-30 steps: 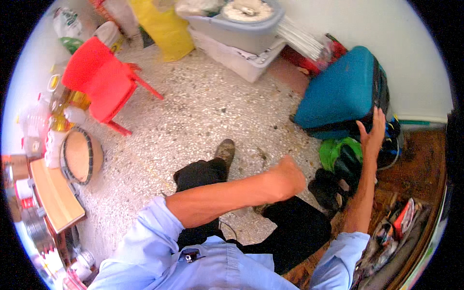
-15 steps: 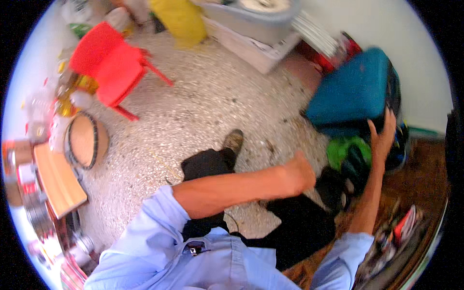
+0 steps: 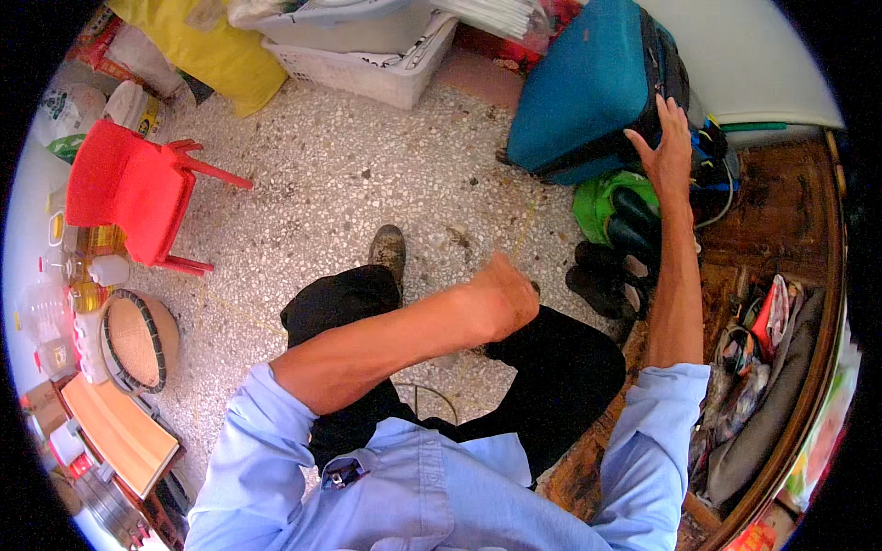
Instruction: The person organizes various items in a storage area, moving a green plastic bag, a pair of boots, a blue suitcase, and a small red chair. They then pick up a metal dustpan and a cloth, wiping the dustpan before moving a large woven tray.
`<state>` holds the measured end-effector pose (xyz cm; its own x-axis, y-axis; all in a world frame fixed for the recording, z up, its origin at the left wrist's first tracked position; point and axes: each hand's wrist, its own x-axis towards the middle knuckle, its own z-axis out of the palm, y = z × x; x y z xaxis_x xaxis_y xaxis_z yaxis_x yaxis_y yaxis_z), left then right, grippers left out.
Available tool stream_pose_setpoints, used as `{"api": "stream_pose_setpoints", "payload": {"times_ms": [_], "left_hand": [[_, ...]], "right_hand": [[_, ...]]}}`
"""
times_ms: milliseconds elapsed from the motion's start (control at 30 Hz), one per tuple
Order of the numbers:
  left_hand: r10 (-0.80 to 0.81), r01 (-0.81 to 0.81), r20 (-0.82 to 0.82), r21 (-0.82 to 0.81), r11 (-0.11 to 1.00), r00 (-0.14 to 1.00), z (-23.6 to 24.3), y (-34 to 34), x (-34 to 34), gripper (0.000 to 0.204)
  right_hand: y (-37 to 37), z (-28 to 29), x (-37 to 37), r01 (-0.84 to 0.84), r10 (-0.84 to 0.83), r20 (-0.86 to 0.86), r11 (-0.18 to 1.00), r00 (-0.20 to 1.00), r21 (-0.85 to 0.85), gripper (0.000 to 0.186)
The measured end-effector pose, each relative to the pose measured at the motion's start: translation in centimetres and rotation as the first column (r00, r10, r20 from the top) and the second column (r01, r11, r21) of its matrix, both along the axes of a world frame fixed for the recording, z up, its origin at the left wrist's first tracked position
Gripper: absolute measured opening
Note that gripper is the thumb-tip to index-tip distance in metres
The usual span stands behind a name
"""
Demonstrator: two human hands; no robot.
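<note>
My right hand (image 3: 669, 151) reaches out with fingers apart, its fingertips at the dark side of a teal suitcase (image 3: 588, 87). Whether they press on it I cannot tell. Below the suitcase lie a bright green bag or cloth (image 3: 595, 204) and dark shoes (image 3: 593, 286). My left hand (image 3: 503, 298) is closed in a fist over my lap, the forearm crossing in front of my body. Its fingers are mostly turned away, and anything inside is hidden. A small dark spot shows at the fist's right edge.
A red plastic chair (image 3: 129, 193) stands on the left, with a woven basket (image 3: 166, 332) and bottles near it. At the back are a yellow sack (image 3: 216, 55) and a white crate (image 3: 349, 78). A wooden bench (image 3: 772, 220) with cloths runs along my right.
My view has turned, so the room sits further left in the picture and the suitcase higher. My right hand stays by the suitcase with fingers apart; my left fist remains over my lap.
</note>
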<state>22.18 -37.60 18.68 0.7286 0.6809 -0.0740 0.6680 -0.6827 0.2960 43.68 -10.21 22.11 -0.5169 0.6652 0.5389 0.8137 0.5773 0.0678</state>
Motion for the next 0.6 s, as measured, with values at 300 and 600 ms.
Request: {"api": "stream_pose_setpoints", "payload": {"times_ms": [300,600], "left_hand": [[0.030,-0.049,-0.111,-0.174,0.984,0.993,1.0,2.9,-2.6,0.021],[0.156,-0.206,-0.190,-0.285,0.936,0.969,1.5,3.7,-5.2,0.039]], "right_hand": [[-2.0,5.5,0.6,0.182,-0.217,-0.052,0.908,0.975,-0.377,0.050],[-24.1,-4.2,11.4,-0.349,-0.386,-0.343,0.056,0.856,-0.935,0.025]]}}
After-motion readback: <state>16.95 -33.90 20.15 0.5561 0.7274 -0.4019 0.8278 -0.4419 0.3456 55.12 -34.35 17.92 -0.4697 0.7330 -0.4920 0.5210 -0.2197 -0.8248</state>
